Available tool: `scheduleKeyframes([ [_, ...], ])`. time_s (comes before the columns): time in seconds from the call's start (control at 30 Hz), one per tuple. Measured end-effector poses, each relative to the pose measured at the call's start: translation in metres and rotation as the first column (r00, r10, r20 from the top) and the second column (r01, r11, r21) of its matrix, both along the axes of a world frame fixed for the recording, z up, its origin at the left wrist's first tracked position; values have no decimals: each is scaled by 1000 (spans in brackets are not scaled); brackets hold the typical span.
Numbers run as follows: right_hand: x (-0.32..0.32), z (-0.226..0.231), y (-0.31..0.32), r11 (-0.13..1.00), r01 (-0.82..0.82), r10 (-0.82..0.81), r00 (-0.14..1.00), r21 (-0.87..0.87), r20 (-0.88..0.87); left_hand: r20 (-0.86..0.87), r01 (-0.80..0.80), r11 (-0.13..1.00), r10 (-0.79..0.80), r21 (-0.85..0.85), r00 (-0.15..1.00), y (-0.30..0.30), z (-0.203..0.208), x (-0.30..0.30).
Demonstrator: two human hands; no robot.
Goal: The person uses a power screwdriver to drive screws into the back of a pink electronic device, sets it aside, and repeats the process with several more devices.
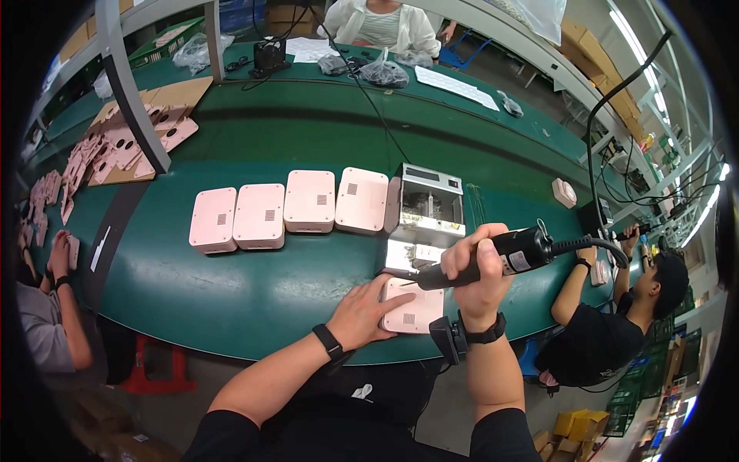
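Note:
My right hand [485, 281] is wrapped round a black electric screwdriver [523, 252], tilted so its thin bit points down and left. The bit's end is over the upper part of a pink box [422, 312] near the table's front edge; whether it touches cannot be made out. With fingers at the box's left side and the thumb across its top, my left hand [360, 314] grips the box. Just beyond the box is a metal screw feeder [431, 202] with an open-looking front. Several similar pink boxes, including one [309, 199], lie in a row to its left.
Flat pink panels [127, 142] are piled on cardboard at the far left. A metal post [131, 92] rises beside them. The screwdriver's black cable [589, 146] hangs at the right. Co-workers sit at left and right [608, 339], and another across the bench.

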State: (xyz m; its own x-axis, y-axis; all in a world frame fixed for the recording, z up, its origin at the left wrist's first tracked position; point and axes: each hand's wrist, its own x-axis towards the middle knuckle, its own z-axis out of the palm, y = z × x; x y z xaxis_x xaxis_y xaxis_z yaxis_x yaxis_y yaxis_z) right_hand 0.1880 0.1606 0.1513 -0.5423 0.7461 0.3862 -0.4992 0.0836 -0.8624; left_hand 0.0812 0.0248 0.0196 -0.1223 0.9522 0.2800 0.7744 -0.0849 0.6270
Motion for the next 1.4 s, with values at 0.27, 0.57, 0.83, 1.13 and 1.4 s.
scheduleKeyframes([
  [0.27,-10,-9,-10,998,-55,52,997,42,59,5,-8,999,8,31,1000,-1,-2,0],
  [0.57,-12,-17,-11,993,-116,115,993,16,38,0,-37,998,38,44,999,-2,-4,0],
  [0.83,-2,-10,-16,991,-104,104,995,80,3,18,-29,999,28,32,999,-3,-4,1],
  [1.13,-15,-28,-11,986,-153,150,987,62,50,31,-46,998,45,41,998,4,-7,-2],
  [1.4,-14,-35,-13,992,-122,123,992,26,-4,-10,-1,997,2,74,1000,6,-2,-1],
])
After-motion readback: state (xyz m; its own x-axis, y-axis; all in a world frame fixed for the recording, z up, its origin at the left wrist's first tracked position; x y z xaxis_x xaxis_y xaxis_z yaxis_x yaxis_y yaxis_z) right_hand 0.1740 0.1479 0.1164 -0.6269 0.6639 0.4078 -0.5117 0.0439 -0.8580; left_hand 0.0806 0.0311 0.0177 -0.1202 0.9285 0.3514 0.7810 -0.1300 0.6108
